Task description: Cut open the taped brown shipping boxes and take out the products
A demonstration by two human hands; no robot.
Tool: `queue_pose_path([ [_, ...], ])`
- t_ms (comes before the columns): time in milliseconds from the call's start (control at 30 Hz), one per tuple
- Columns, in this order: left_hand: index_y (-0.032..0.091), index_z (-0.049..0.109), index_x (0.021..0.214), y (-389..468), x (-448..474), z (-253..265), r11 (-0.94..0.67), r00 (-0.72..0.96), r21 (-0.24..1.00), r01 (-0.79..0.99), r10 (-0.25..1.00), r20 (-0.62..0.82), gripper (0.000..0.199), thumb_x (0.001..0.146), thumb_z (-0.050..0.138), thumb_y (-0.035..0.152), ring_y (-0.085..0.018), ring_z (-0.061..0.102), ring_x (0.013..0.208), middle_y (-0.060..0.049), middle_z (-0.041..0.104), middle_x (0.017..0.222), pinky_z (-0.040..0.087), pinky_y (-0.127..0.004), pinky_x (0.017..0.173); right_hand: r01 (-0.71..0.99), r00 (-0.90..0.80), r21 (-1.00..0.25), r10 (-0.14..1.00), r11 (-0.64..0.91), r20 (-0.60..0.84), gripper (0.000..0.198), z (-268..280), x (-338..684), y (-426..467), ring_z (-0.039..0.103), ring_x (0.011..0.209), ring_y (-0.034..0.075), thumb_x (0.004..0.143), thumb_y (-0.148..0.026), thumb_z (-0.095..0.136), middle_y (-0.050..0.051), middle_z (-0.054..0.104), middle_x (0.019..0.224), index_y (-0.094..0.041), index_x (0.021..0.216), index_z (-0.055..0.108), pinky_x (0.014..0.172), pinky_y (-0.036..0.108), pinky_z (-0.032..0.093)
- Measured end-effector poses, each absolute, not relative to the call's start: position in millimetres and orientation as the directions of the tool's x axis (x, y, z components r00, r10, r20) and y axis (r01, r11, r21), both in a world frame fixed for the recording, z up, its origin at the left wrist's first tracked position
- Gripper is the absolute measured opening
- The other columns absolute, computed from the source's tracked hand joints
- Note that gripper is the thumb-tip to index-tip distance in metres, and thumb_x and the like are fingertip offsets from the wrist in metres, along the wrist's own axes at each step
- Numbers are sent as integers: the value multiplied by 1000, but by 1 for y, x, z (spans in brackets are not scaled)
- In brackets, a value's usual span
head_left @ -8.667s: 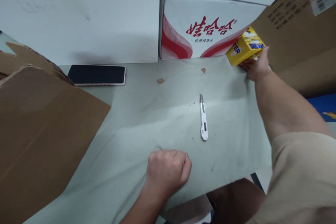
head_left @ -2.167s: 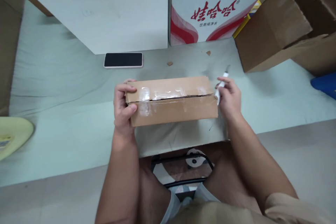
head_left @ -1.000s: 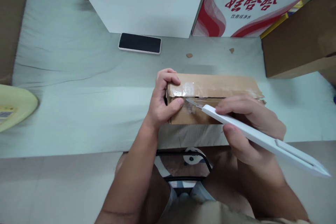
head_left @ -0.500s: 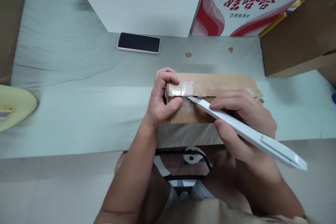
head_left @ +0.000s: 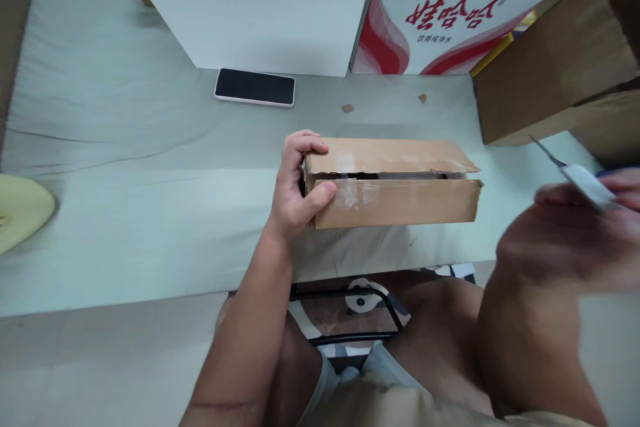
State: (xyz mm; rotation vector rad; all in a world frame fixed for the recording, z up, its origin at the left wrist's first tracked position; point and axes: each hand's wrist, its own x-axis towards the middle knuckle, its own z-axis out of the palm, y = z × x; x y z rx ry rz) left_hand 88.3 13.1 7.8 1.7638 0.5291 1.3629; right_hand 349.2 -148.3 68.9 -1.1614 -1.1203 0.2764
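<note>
A small brown cardboard box (head_left: 400, 203) lies near the table's front edge. Its top flaps are parted by a dark slit running along its length, with scraps of clear tape beside it. My left hand (head_left: 300, 180) grips the box's left end, thumb on the near flap and fingers over the far one. Off to the right of the box, my right hand (head_left: 575, 233) is closed around a white utility knife (head_left: 590, 185). The knife's thin blade is out and points up and left, apart from the box. Motion blurs this hand.
A phone (head_left: 255, 87) lies before a large white box (head_left: 270, 13). Beside that stands a red-and-white carton (head_left: 450, 33), then a brown carton (head_left: 545, 73) at right. Two cardboard scraps (head_left: 347, 108) lie behind the small box. A yellow-green object (head_left: 25, 213) sits at far left.
My right hand has lifted the utility knife off the box's seam and swung it to the right. The slit between the flaps now shows wider. My left hand keeps its hold on the box.
</note>
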Motion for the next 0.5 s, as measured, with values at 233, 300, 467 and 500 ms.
queue_pose_path([
  [233,31,59,108,18,91,6,-490,309,846,-210,788,533,51,75,73,69,-29,54,117,-7,56,115,47,-45,104,856,307,-517,801,3,514,25,-5,395,-143,73,102,32,76,-33,65,13,75,110,-21,97,73,89,51,60],
  [300,30,59,103,19,92,8,-473,291,857,-204,807,514,55,71,75,71,-29,55,116,-6,56,112,47,-44,103,819,335,-570,856,-59,394,31,-18,398,-141,70,115,32,77,-32,62,15,72,124,-21,104,73,99,51,58],
  [467,28,56,100,19,94,12,-347,236,890,-295,876,420,54,71,70,72,-26,57,104,-6,57,108,50,-43,90,717,435,-693,828,-79,355,31,-7,390,-132,66,124,30,83,-37,64,15,70,130,-22,109,73,106,48,54],
  [500,29,55,100,20,95,12,-319,217,886,-337,889,402,52,71,70,69,-25,58,99,-6,57,107,50,-42,86,669,485,-741,783,-45,390,29,1,385,-131,69,118,28,85,-39,64,14,72,122,-22,106,74,103,47,56],
])
